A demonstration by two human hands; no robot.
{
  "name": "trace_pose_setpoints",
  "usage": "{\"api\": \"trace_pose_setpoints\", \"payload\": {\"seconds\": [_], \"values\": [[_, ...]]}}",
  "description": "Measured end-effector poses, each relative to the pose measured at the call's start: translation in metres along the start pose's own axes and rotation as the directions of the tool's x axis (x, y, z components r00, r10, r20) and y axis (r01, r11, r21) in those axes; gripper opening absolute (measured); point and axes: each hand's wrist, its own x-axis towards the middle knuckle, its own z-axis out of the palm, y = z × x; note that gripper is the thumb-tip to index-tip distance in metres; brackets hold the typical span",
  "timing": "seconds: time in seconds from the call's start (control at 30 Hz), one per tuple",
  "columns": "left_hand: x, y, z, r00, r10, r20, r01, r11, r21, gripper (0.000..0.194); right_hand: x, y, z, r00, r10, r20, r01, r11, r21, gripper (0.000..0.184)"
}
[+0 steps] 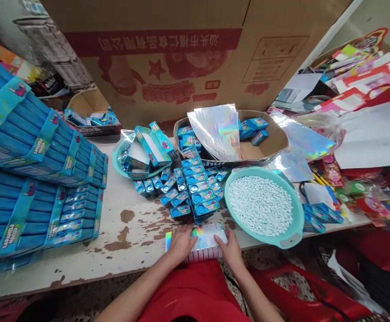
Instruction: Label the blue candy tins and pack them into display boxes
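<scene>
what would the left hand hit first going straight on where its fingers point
Beyond the shiny pack under it, the left hand would probably meet the nearest small blue boxes, though depth is unclear.

Looks like a small packing workshop: blue boxes stack high on a scuffed table, white pellets fill a basin.

Head camera: is looking forward and steeply down from the person's own head.
Left hand and right hand: are appearing fairly near, below centre.
Table: is lying below the camera.
Big carton: is standing farther away, filling the top centre.
</scene>
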Motion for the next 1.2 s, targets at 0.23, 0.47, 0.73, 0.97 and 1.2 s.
{"api": "trace_pose_setpoints", "payload": {"seconds": [0.23,0.47,0.73,0.97,1.2], "values": [[0.012,0.002,-0.003,0.985,0.115,0.133,-0.087,0.976,-0.199,0.027,-0.010,0.009,-0.008,0.989,0.044,0.139,-0.081,0.959,0.273,0.053],[0.009,0.014,-0.009,0.974,0.151,0.167,-0.138,0.986,-0.091,0.033,-0.034,-0.016,-0.007,0.798,-0.601,0.043,0.558,0.709,-0.433,0.034],[0.014,0.021,-0.009,0.980,0.100,0.169,-0.100,0.995,-0.009,0.032,-0.046,-0.011,0.012,0.512,-0.792,0.332,0.786,0.277,-0.552,0.036],[0.012,0.022,-0.015,0.987,0.102,0.123,-0.102,0.995,-0.011,0.033,-0.040,-0.053,-0.025,0.465,-0.783,0.412,0.852,0.271,-0.447,0.026],[-0.032,0.043,-0.051,0.979,0.204,-0.019,-0.169,0.751,-0.638,0.040,-0.038,-0.120,-0.051,0.656,-0.662,0.362,0.747,0.639,-0.184,0.014]]}}
